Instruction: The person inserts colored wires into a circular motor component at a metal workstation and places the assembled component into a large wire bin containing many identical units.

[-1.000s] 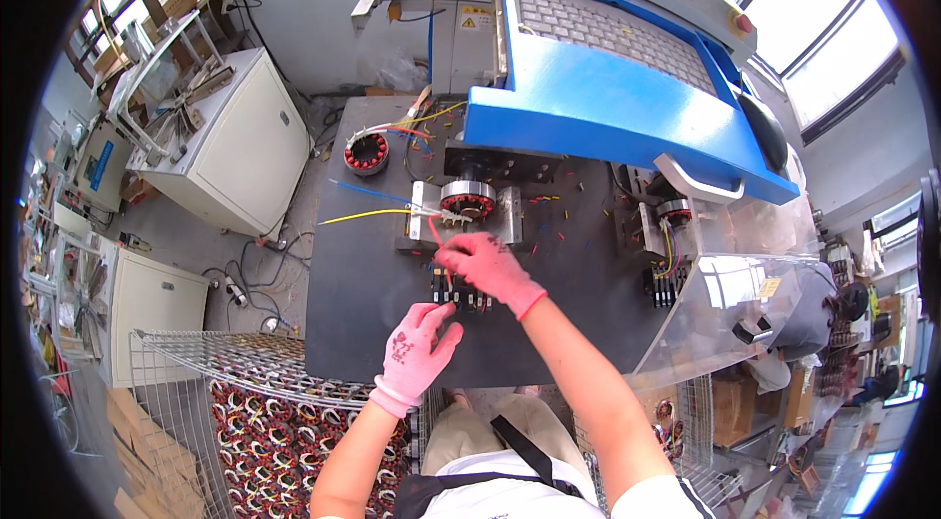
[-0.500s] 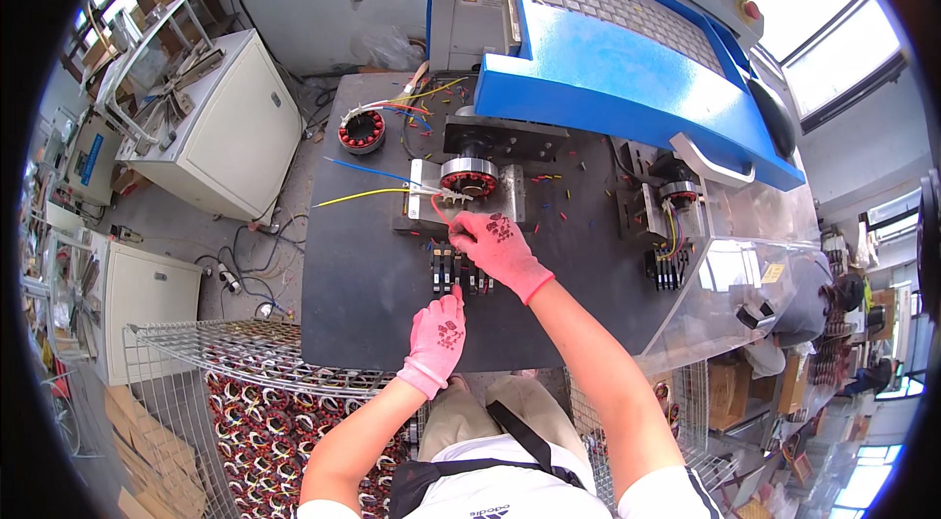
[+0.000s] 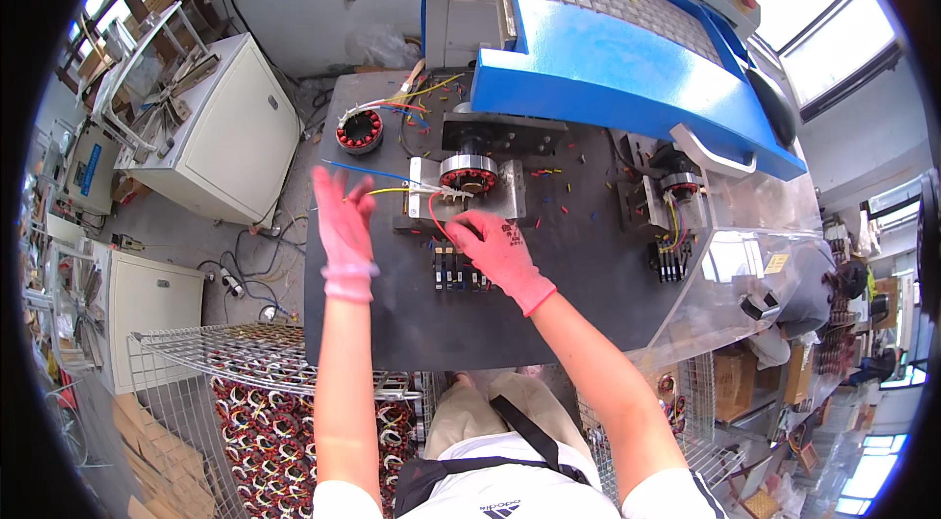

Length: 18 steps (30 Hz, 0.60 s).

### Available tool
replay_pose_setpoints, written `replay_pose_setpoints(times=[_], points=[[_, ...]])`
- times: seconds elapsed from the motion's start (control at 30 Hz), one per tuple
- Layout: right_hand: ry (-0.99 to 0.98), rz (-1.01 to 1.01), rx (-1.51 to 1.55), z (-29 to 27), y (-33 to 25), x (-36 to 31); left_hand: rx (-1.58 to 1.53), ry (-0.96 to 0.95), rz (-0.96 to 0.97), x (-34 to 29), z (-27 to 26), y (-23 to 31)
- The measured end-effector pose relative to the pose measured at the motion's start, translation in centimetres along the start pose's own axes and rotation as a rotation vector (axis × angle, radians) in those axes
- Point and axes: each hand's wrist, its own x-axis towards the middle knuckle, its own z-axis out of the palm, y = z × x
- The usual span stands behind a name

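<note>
A motor stator [image 3: 469, 174] with red windings and a silver ring sits on a metal fixture [image 3: 512, 192] at the middle of the dark table. Blue [image 3: 365, 169], yellow [image 3: 390, 191] and red leads run out from its left side. My right hand [image 3: 502, 256], in a pink glove, is closed, its fingertips pinching the red wire [image 3: 433, 213] just below the fixture. Also gloved in pink, my left hand [image 3: 345, 230] is raised beside the free ends of the blue and yellow wires, fingers apart. Below the right fingertips stands a row of black slotted terminals [image 3: 451, 274].
Another stator [image 3: 360, 131] with loose leads lies back left. At right are a second fixture with a stator [image 3: 678, 184] and a clear plastic guard [image 3: 725, 274]. A blue machine [image 3: 627, 93] overhangs the back. Wire baskets [image 3: 245, 347] of stators stand below the front edge.
My left hand has left the black terminals, moving left and away from me to the blue and yellow wire ends, and its fingers have spread. My right hand stays at the red wire.
</note>
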Motion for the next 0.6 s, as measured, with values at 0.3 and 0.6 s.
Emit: replay_pose_setpoints(times=[0.3,0.6], points=[[-0.364,0.340,0.671,-0.5,-1.1,2.5,0.305,-0.725,0.040,-12.0,-1.1,-0.8],[-0.092,0.017,-0.179,-1.2,-0.3,0.5,1.779,-0.682,0.501,-14.4,-7.3,-6.6]])
